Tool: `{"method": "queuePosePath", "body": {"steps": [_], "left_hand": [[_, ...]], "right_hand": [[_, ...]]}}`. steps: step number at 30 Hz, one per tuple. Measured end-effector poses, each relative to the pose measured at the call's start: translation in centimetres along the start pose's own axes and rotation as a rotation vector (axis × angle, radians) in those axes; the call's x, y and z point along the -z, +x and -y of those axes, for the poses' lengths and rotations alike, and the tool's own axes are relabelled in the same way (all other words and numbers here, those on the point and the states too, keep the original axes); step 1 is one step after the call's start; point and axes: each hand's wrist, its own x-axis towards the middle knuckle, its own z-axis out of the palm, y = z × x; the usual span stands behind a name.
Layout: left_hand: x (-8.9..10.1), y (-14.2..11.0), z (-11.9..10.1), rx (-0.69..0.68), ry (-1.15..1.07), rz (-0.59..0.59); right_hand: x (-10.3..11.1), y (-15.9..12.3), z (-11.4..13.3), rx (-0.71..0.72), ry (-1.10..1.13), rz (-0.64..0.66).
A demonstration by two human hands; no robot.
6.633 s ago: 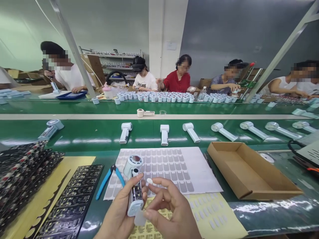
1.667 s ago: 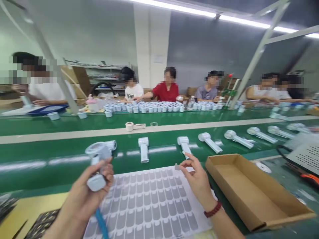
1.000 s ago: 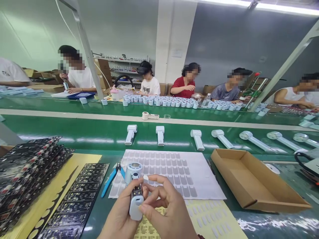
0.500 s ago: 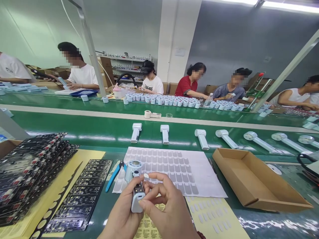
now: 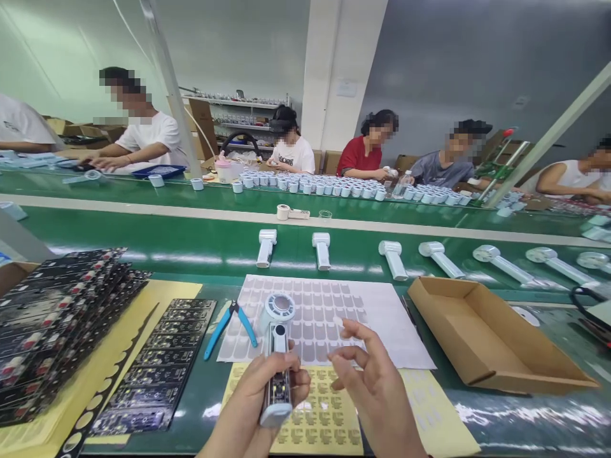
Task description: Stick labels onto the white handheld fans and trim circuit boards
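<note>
My left hand (image 5: 267,394) is wrapped round the handle of a light-blue handheld fan (image 5: 279,306). The fan stands tilted up, its round head away from me, and the handle's open front shows a circuit board (image 5: 273,385). My right hand (image 5: 370,381) is apart from the fan, to its right, with its fingers loosely curled. A small white oval sticker (image 5: 338,321) clings to its index fingertip, and thumb and index do not meet. Under the hands lie a sheet of grey stickers (image 5: 305,302) and a yellow sheet of printed labels (image 5: 329,413). Blue-handled cutters (image 5: 232,324) rest left of the fan.
Stacked circuit boards (image 5: 57,331) and a board panel (image 5: 155,369) lie on the left. A cardboard tray (image 5: 496,337) sits on the right, near a yellow sheet with white stickers (image 5: 429,407). Several fans line the green belt (image 5: 214,248); co-workers sit across it.
My right hand has left the fan and moved right, the white sticker still at its fingertip. My left hand has tipped the fan, so its head and board now show.
</note>
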Motion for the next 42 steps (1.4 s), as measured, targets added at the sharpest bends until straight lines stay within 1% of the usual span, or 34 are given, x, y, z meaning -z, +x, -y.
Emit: {"method": "queuePosePath", "body": {"steps": [3,5,7,10,15,17,19,20,22,25,27,29,31,35,36,38,42], "left_hand": [[1.8,1.6,1.4,-0.16,0.229,0.092],[2.8,2.9,2.3,-0.197,0.338,0.111],[3.4,3.9,2.9,-0.218,0.41,0.116],[3.9,4.5,3.4,-0.259,0.453,0.128],[3.7,4.3,3.4,-0.279,0.485,0.103],[3.6,4.2,3.4,-0.277,0.486,0.092],[3.5,4.3,3.5,-0.273,0.485,0.083],[3.5,4.3,3.5,-0.274,0.483,0.08],[3.6,4.4,3.5,-0.276,0.471,0.075],[3.6,4.5,3.5,-0.276,0.448,0.073],[3.5,4.4,3.4,-0.273,0.47,0.072],[3.3,4.1,3.1,-0.26,0.516,0.06],[2.9,3.5,2.8,-0.238,0.51,0.061],[2.2,2.7,2.1,-0.125,0.352,0.084],[2.1,2.7,2.0,-0.096,0.318,0.071],[1.9,2.7,1.8,-0.08,0.257,0.034],[1.5,3.0,1.5,-0.123,0.166,-0.034]], "right_hand": [[3.0,-0.1,-1.8,-0.007,-0.166,0.03],[4.4,-0.6,-2.7,-0.018,-0.259,0.036],[5.2,-1.2,-3.4,-0.044,-0.306,0.021],[5.7,-2.0,-4.1,-0.08,-0.314,0.052],[5.8,-3.2,-5.0,-0.096,-0.349,0.177],[5.8,-3.7,-5.4,-0.041,-0.45,0.195],[5.8,-4.1,-5.7,0.059,-0.55,0.195],[5.9,-4.2,-5.8,0.1,-0.564,0.194],[6.1,-4.3,-5.7,0.125,-0.48,0.219],[6.8,-4.3,-5.0,0.074,-0.207,0.279],[7.0,-4.2,-4.5,0.053,-0.057,0.28],[6.6,-4.1,-4.0,0.056,0.037,0.25],[5.6,-3.8,-3.2,0.041,0.105,0.238],[2.2,-2.8,-0.7,-0.034,0.183,0.323],[1.3,-2.5,0.0,-0.044,0.182,0.337],[-0.2,-1.9,1.2,-0.061,0.135,0.342],[-1.9,-0.8,2.4,-0.072,-0.022,0.346]]}}
